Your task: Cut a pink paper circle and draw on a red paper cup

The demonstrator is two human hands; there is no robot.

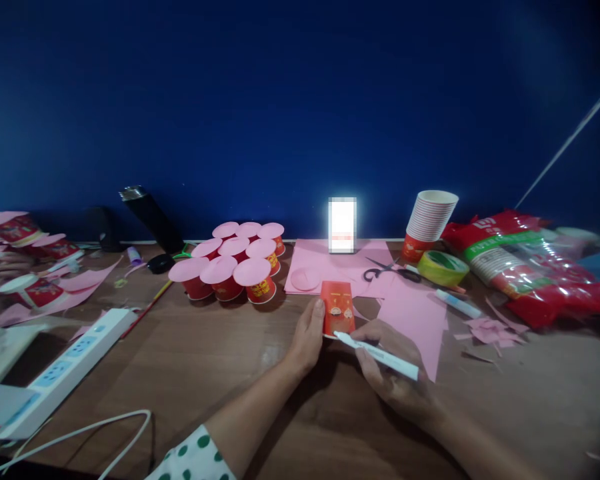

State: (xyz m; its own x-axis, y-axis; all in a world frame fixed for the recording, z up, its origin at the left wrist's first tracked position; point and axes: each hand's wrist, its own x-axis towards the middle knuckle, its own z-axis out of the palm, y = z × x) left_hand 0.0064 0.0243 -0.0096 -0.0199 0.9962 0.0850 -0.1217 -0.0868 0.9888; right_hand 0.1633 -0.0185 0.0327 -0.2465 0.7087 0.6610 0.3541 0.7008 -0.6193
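My left hand [306, 340] grips a red paper cup [338, 303] with printed figures, held upside down with its rim toward me. In my right hand [397, 383] is a white pen [380, 358], slanted with its tip at the cup's rim; whether it touches cannot be told. Behind the cup lie pink paper sheets [320, 257], with a round pink disc [305, 279] on them. Dark-handled scissors [380, 268] rest on the paper. To the left, several upturned red cups [230, 288] stand grouped, each topped by a pink disc [253, 271].
At right are a stack of cups [430, 217], yellow tape [443, 268], a second pen [459, 303], paper scraps [493, 331] and a red plastic package [520, 260]. A power strip [67, 367], black bottle [153, 220] and another person's hand [3, 270] are at left. A lit screen [343, 225] stands behind.
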